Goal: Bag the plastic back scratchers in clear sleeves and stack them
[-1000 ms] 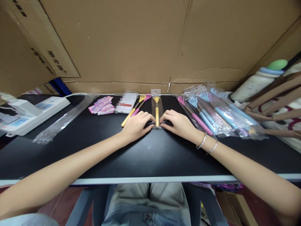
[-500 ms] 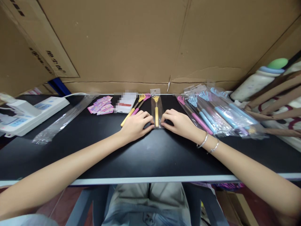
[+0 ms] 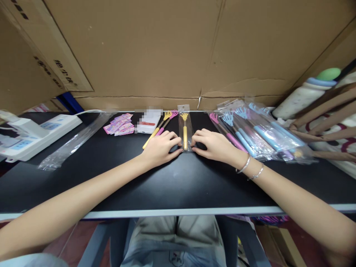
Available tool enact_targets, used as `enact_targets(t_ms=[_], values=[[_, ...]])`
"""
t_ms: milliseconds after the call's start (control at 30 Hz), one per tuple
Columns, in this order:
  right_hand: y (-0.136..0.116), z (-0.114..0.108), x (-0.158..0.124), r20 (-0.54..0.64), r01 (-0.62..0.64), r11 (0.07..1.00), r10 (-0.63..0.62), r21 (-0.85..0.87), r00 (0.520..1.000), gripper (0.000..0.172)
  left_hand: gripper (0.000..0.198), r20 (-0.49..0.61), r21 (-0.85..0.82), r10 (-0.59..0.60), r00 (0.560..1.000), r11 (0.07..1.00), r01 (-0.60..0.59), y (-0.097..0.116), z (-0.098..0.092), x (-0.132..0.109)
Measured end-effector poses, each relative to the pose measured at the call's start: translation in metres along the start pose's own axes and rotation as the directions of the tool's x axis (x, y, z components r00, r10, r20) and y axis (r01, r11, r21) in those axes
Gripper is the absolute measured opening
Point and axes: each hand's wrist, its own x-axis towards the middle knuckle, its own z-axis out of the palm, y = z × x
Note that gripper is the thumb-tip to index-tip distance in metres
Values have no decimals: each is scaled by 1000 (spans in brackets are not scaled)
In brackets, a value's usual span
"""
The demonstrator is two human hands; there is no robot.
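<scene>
A yellow back scratcher in a clear bag (image 3: 185, 128) lies upright on the black table (image 3: 178, 185), at the middle. My left hand (image 3: 160, 148) rests at the bag's lower left corner, fingers curled and pressing its edge. My right hand (image 3: 214, 145) does the same at the lower right corner. Both hands pinch the bag's bottom end between them. Two bracelets circle my right wrist.
Loose yellow and pink scratchers (image 3: 160, 128) lie left of the bag. A pile of bagged blue and pink scratchers (image 3: 250, 131) sits to the right. Pink labels (image 3: 120, 125), empty clear bags (image 3: 75, 142) and a power strip (image 3: 36, 135) are at the left. Cardboard walls stand behind.
Both hands stay at the bag's bottom end; the right hand and wrist shifted slightly right. The bag has hardly moved.
</scene>
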Motion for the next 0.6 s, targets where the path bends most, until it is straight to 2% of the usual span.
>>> enact_targets(t_ms=[333, 600], values=[[-1, -1, 0, 29, 12, 1000, -11, -16, 1000, 6, 22, -11, 23, 10, 1000, 1000, -10, 1, -1, 0], [-3, 6, 1, -43, -12, 1000, 11, -19, 999, 20, 28, -14, 13, 4, 1000, 1000, -4, 2, -1, 0]])
